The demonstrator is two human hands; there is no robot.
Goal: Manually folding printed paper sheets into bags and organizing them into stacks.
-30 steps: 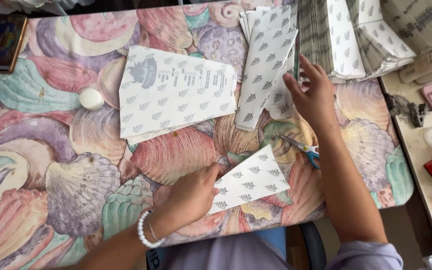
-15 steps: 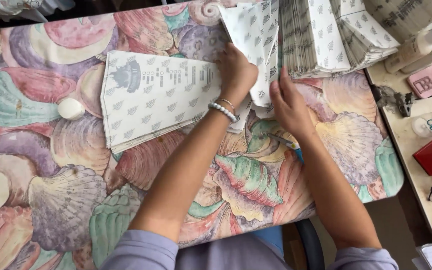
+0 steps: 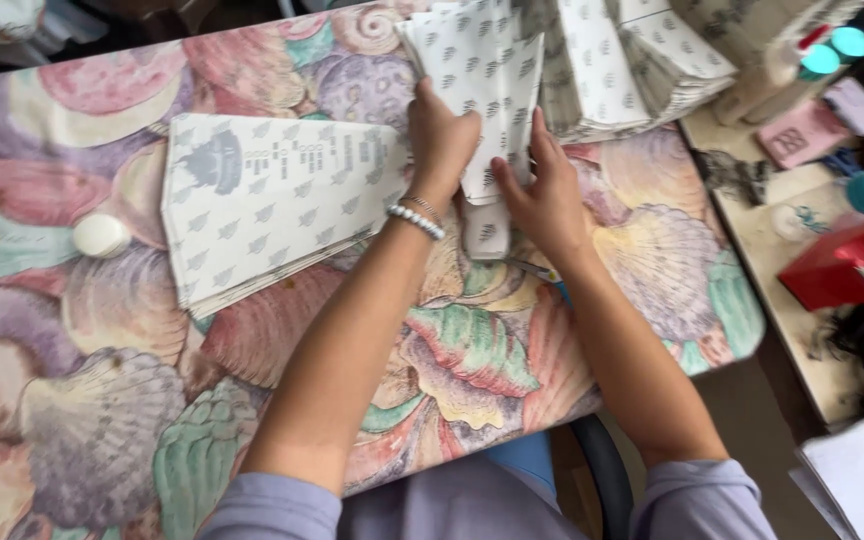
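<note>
Both the left hand [image 3: 442, 140] and right hand [image 3: 544, 195] closed their fingers on a patterned paper bag [image 3: 482, 90], right of the flat bag stack [image 3: 272, 205] on the shell-print desk [image 3: 472, 360].

White paper bags [image 3: 477, 80] with a grey repeat motif, bundle at far centre, held between left hand [image 3: 440, 140] and right hand [image 3: 549, 195]. Flat stack of the same bags [image 3: 272, 205], left of centre. Further bundles [image 3: 622, 65], far right. Pink printed label [image 3: 802, 135], red box [image 3: 837, 265], right side table.
</note>
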